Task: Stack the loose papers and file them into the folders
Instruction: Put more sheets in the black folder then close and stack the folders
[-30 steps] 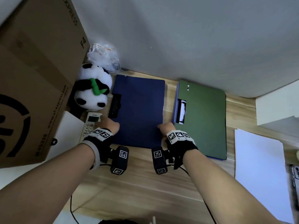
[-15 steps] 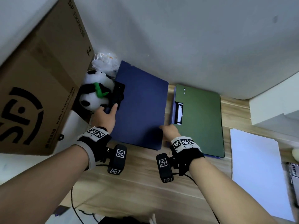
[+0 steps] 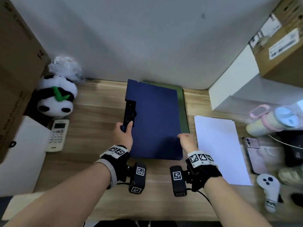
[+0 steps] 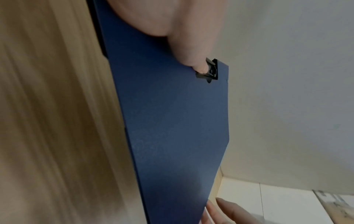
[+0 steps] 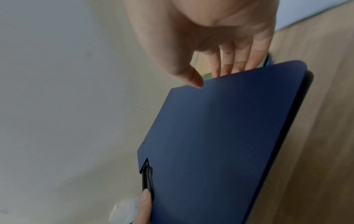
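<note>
Hands meet on one folder in the head view; the blue folder (image 3: 154, 122) lies over the green folder (image 3: 183, 110), which shows only as a strip along its right and far edges; the left hand (image 3: 123, 136) pinches the blue folder's left edge at the near end of the black clip (image 3: 129, 113), thumb on top; the right hand (image 3: 186, 141) holds the near right corner; the loose papers (image 3: 218, 148) lie just right of the folders on the wooden desk (image 3: 98, 112); a panda toy (image 3: 56, 99) and a remote (image 3: 57, 135) sit at the left (a phone (image 3: 255, 153) at the right).

Left wrist view: a fingertip (image 4: 199, 66) presses on the clip (image 4: 210, 71) at the blue cover's (image 4: 172, 128) edge.

Right wrist view: the thumb (image 5: 191, 75) sits on the cover (image 5: 229, 136) while the straight fingers (image 5: 237, 63) go under its edge, pinching it; a sliver of green (image 5: 206, 77) shows beneath.
</note>
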A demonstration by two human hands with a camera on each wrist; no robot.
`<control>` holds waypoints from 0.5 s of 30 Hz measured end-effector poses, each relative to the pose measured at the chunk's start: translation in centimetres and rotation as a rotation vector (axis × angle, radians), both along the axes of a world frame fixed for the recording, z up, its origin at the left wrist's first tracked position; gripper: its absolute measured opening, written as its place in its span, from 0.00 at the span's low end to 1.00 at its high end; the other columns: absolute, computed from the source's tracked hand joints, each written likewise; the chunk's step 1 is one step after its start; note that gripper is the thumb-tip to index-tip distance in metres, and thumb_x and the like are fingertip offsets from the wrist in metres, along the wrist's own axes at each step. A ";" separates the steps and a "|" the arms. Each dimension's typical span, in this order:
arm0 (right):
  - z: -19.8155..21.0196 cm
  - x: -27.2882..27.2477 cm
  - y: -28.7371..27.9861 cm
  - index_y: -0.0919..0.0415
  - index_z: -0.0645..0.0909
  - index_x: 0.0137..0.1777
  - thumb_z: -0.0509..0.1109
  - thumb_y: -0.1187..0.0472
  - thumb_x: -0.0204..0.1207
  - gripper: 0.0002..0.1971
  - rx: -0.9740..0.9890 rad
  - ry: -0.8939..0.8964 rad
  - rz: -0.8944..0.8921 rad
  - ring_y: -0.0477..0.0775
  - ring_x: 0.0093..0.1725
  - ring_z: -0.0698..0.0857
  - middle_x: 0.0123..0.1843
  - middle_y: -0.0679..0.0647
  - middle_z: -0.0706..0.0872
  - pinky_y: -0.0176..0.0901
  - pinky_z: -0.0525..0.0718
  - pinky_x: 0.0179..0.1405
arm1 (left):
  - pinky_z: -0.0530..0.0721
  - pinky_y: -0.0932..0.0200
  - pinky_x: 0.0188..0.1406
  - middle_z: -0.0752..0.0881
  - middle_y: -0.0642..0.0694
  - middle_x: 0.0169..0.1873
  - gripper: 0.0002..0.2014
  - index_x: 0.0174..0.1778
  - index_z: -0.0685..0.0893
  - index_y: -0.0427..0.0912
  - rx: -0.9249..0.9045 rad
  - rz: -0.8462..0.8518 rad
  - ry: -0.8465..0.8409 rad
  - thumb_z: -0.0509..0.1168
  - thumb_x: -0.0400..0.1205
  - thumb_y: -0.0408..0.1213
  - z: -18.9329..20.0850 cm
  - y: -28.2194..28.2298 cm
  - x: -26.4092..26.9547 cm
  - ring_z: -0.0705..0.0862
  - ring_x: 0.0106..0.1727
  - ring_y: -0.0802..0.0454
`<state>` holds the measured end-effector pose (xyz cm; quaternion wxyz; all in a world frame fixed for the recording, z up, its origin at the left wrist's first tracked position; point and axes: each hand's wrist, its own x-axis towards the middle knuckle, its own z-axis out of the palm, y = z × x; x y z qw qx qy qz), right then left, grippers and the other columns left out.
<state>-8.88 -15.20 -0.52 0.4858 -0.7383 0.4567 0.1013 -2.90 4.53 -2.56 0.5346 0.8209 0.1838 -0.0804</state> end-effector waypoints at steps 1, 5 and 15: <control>0.2 -0.8 -0.8 0.76 0.83 0.48 0.62 0.65 0.76 0.14 -0.012 0.006 -0.003 0.60 0.49 0.81 0.49 0.75 0.84 0.57 0.76 0.66 | 0.69 0.58 0.29 0.77 0.47 0.36 0.15 0.47 0.72 0.38 -0.009 -0.004 0.008 0.62 0.83 0.48 -0.3 -1.0 -0.7 0.74 0.33 0.50; 0.4 -3.4 -4.0 0.84 0.76 0.61 0.61 0.68 0.77 0.19 -0.037 0.032 -0.064 0.68 0.62 0.82 0.66 0.74 0.80 0.59 0.74 0.68 | 0.72 0.55 0.39 0.78 0.45 0.40 0.15 0.49 0.72 0.39 -0.007 -0.044 0.067 0.60 0.83 0.50 -1.7 -4.2 -3.6 0.77 0.39 0.44; 2.5 -5.5 -7.1 0.62 0.80 0.52 0.59 0.60 0.82 0.09 0.322 -0.117 -0.001 0.48 0.41 0.84 0.47 0.53 0.86 0.39 0.78 0.36 | 0.81 0.41 0.63 0.82 0.25 0.62 0.23 0.65 0.75 0.27 0.046 -0.317 0.456 0.61 0.76 0.38 -4.3 -4.7 -3.1 0.82 0.61 0.29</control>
